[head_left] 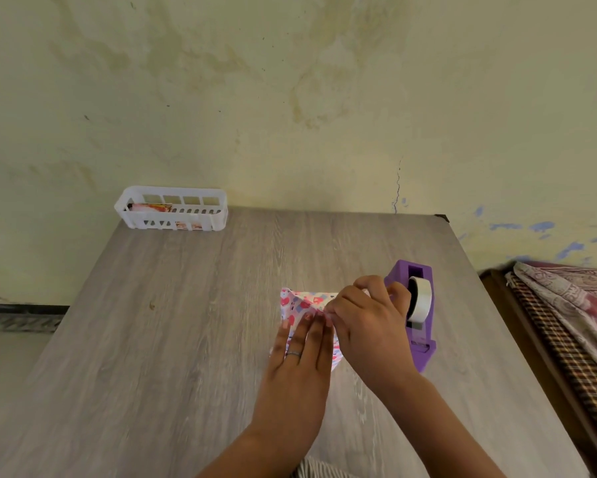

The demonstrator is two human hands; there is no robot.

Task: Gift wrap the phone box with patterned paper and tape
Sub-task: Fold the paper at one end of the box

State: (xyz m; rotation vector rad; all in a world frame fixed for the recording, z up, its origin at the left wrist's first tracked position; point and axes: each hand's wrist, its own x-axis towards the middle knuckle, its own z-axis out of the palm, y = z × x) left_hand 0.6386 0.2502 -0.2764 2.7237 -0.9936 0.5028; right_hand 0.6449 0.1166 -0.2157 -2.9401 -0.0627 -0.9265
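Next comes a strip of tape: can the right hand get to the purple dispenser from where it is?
Probably yes. The right hand pinches the patterned paper right beside the purple dispenser, nothing between them; the left hand presses the paper flat.

On the bench [186, 322] we see wide bare wood to the left of the wrapped box [302, 305] and in front of it toward the wall, with only the white basket [173, 208] standing at the far left corner, well apart. To the right we find the way tight: the purple tape dispenser [416, 312] stands just beside the box, with the right hand [369, 315] filling the gap between them. Beyond the dispenser a strip of bare bench runs to the right edge, where the bed [566, 322] closes in.
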